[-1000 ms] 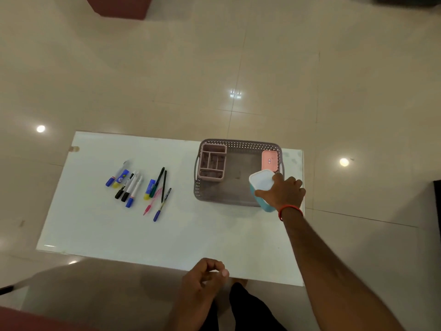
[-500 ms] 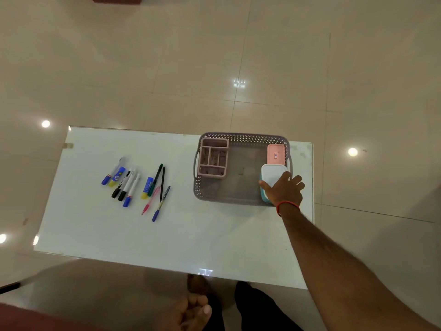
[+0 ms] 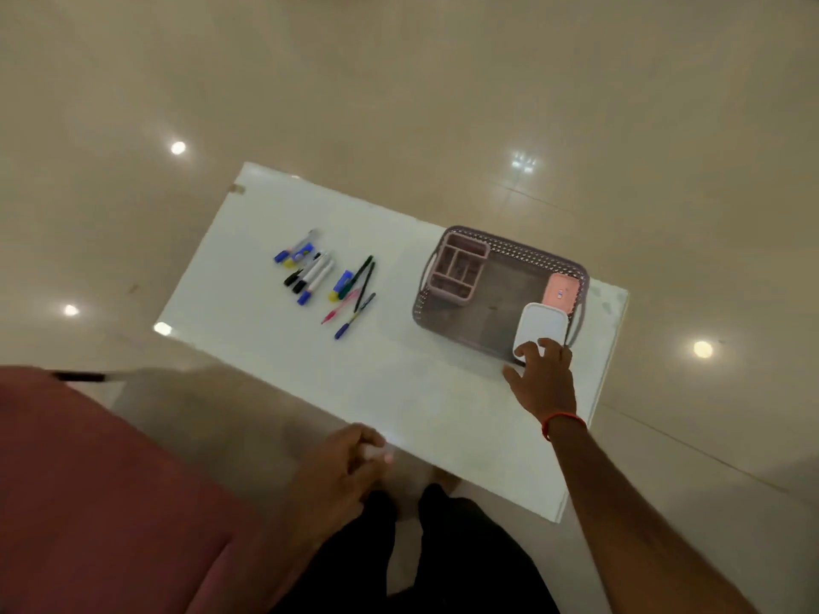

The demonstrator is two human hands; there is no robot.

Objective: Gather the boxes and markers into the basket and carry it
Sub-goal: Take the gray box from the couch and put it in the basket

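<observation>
A grey perforated basket (image 3: 465, 332) stands on the right part of the white table (image 3: 274, 347). Inside it sit a pink divided organiser (image 3: 458, 270) at the far left corner, a small pink box (image 3: 562, 293) at the right, and a white-lidded box (image 3: 541, 326) at the near right corner. My right hand (image 3: 543, 381) hovers at that corner, fingers spread, fingertips just touching the white lid. Several markers and pens (image 3: 325, 279) lie in a loose group left of the basket. My left hand (image 3: 341, 471) is curled loosely near the table's front edge, holding nothing I can see.
A reddish-pink cushioned seat (image 3: 102, 494) fills the lower left. My dark-trousered legs (image 3: 443, 560) are below the table's front edge. Glossy beige floor tiles surround the table, with light reflections.
My right hand lowered the white-lidded box into the basket's near right corner and opened off it. The view has tilted and swung left, bringing the seat into sight.
</observation>
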